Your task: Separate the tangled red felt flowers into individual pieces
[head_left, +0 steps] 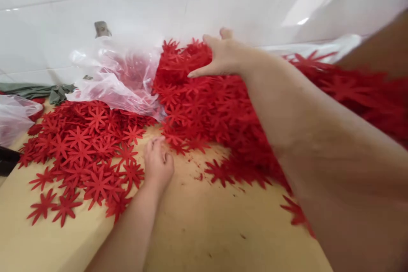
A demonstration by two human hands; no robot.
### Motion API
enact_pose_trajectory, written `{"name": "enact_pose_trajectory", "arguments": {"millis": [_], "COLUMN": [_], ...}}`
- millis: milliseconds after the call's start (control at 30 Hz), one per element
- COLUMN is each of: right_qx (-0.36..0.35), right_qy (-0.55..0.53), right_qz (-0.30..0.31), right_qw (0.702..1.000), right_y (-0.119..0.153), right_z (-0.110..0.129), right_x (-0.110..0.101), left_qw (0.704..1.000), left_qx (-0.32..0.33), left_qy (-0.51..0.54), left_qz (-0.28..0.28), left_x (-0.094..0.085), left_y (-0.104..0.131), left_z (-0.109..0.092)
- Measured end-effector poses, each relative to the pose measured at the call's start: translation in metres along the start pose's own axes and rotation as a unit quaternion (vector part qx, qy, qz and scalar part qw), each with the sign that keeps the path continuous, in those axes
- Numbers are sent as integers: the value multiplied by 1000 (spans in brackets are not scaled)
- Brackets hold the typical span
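Two heaps of red flower-shaped cut-outs lie on the table, the left heap [79, 148] loosely spread and the right heap [204, 106] piled higher against the wall. Between them, a crumpled clear plastic bag [124, 80] rests over part of the red pieces. My left hand [158, 165] is low over the tabletop in the gap below the bag, its fingers curled; whatever they may hold is hidden. At the top of the right heap, my right hand [223, 55] has its thumb and fingers spread apart. My right forearm covers part of that heap.
The yellowish tabletop [204, 225] carries red crumbs and dark specks. A white tiled wall [143, 12] stands behind. More red cut-outs [357, 89] lie at the right. Green cloth [41, 90], another plastic bag [15, 117] and a dark object [8, 160] are at the left.
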State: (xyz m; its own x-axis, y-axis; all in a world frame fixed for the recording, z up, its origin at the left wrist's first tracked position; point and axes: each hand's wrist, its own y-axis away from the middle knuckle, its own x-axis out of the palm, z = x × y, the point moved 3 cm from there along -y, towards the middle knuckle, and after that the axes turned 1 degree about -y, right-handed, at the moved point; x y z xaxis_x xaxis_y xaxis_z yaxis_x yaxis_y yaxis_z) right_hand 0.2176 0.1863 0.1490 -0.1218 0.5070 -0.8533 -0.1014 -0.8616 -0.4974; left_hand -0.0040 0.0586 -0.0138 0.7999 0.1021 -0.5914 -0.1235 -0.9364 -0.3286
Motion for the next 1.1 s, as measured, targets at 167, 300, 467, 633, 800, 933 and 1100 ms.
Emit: {"name": "enact_pose_trajectory", "arguments": {"millis": [167,300,467,633,800,933,1100], "right_qx": [-58,29,128,153,188,179,125], "right_qy": [-29,28,60,27,-40,-76,-59], "right_qz": [66,82,55,66,67,121,188], "right_qw": [996,996,988,986,979,973,972], "right_y": [166,274,310,312,314,296,269], "right_z": [21,-5,-28,-19,-23,-11,21], "right_x": [-45,-25,-6,-6,2,15,23], "left_qw": [997,987,977,972,963,953,963], "left_qx": [7,9,21,53,104,166,133], "left_qy": [-53,-115,-172,-199,-212,-171,-70], "left_qz": [52,111,127,111,133,190,223], "left_x": [7,7,8,15,22,32,42], "left_y": [-5,-7,-7,-19,-22,-8,-2], "left_z": [1,-5,-13,-20,-30,-41,-42]}}
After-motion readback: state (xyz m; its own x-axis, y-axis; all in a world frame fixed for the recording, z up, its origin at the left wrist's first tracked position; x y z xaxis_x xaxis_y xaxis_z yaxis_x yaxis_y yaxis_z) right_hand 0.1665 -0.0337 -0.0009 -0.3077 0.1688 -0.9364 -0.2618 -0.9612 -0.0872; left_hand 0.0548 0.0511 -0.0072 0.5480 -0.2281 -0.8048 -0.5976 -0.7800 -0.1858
